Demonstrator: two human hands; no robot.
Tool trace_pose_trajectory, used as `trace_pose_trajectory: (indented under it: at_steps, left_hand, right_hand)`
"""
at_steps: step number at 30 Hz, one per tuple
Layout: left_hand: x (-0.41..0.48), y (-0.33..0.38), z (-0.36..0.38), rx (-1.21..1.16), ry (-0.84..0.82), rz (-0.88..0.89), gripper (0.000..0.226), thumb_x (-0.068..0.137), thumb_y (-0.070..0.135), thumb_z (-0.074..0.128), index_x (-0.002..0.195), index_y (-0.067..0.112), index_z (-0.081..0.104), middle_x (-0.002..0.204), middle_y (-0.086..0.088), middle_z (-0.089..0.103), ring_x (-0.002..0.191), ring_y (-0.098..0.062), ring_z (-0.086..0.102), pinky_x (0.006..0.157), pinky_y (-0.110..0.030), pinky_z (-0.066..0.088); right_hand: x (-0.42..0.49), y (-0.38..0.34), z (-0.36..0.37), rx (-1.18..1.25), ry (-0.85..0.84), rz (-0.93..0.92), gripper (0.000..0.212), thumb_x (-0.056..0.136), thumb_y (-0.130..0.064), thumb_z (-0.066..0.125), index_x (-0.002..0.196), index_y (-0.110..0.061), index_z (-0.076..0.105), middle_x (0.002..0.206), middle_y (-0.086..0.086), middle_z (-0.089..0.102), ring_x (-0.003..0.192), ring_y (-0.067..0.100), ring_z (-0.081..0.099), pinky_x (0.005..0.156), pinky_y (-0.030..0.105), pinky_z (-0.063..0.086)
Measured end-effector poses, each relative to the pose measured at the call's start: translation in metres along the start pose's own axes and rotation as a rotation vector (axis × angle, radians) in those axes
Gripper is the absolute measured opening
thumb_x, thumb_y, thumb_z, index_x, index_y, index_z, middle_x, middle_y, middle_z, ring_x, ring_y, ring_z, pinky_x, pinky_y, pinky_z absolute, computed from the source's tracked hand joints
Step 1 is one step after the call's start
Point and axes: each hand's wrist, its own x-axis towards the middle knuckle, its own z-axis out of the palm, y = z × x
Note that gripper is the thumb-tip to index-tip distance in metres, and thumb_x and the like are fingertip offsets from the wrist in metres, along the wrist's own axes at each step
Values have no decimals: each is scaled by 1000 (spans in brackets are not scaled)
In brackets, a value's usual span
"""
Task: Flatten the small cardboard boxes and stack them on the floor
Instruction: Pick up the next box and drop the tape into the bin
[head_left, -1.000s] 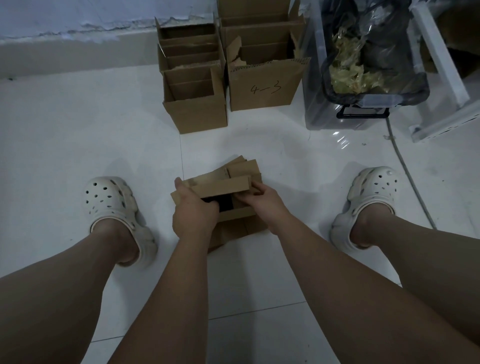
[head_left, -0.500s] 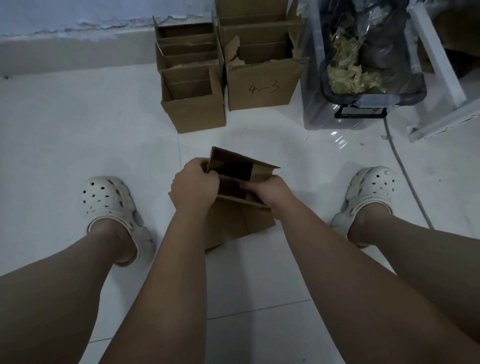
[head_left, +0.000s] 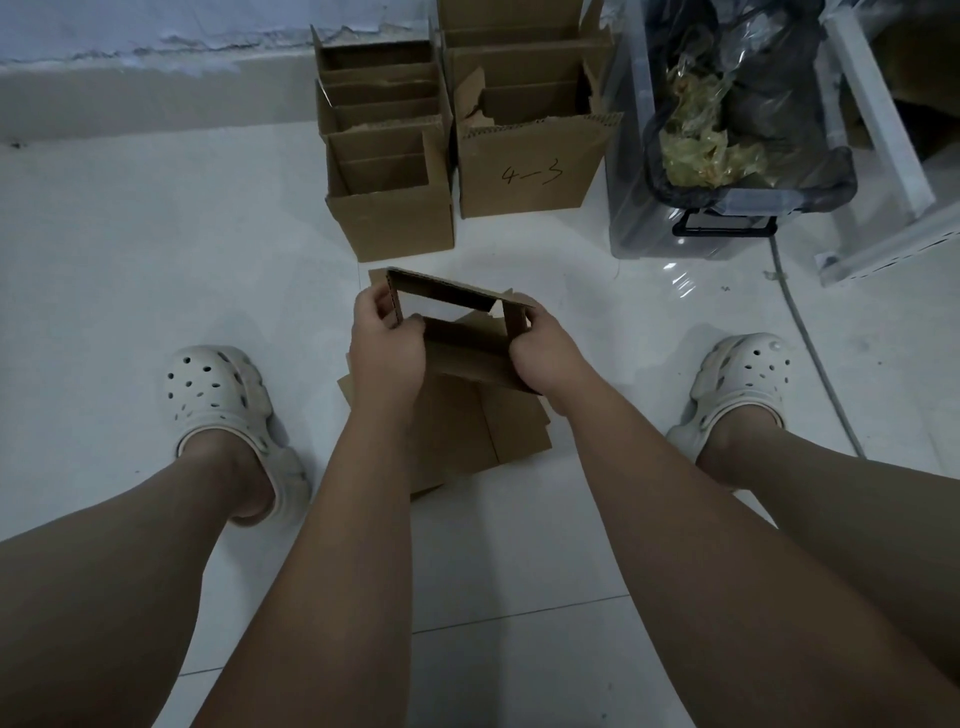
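Indoor storage or packing corner; home or small business, cannot tell. White glossy tile floor (head_left: 156, 260) under my clogs (head_left: 218, 395). Wall (head_left: 156, 26) behind with peeling paint above plain skirting (head_left: 130, 98). Open cardboard boxes (head_left: 387, 156) lined against it, one box hand-marked "4-3" (head_left: 530, 171). Flattened cardboard (head_left: 467, 431) piled between my feet. Clear plastic bin (head_left: 631, 208) beside boxes, black bag (head_left: 769, 88) with crumpled yellowish film. White metal shelf frame (head_left: 878, 119) at right, grey cable (head_left: 813, 358) trailing over tiles.

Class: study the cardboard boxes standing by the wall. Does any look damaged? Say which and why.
Yes: the box marked 4-3 has a torn flap with a ragged edge at its top left; the boxes beside it look whole.
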Motion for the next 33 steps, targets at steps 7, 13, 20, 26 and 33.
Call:
trace_pose_trajectory:
  at_steps: [7,13,20,26,33]
  left_hand:
    - [6,-3,-13,-768,-242,-391,69,82,73,41,127,22,53,122,-7,64,112,-27,60,91,-46,51]
    - [11,-28,-25,-788,-154,-584,34,94,10,53,127,6,50,108,-14,64,94,-27,65,62,-40,57]
    - [-5,-68,-17,-1089,-177,-578,41,92,-1,47,132,7,47,115,-17,64,102,-32,63,75,-47,58]
    - [-15,-97,-12,-1108,-246,-624,40,90,3,52,130,10,50,118,-15,64,106,-30,63,82,-48,55]
    - [-21,-114,-20,-506,-324,-605,20,88,8,61,105,19,60,101,-1,71,90,-17,67,58,-28,56]
  right_hand:
    - [-4,23,4,-398,180,-329,74,85,8,41,145,-36,35,143,1,45,119,23,46,92,30,43]
    - [-7,41,5,-597,118,-414,67,87,-12,52,144,-42,35,153,-4,30,138,24,24,110,36,30]
    - [-1,38,4,-509,-43,-204,82,64,-82,55,138,-61,24,158,-12,-13,145,30,-13,115,54,6]
    - [6,40,-4,-329,161,-154,48,89,-41,61,134,-49,46,159,1,-1,141,31,23,117,48,23]
    - [11,47,3,-705,127,-239,56,87,-42,63,135,-56,38,158,3,-13,133,34,25,113,47,23]
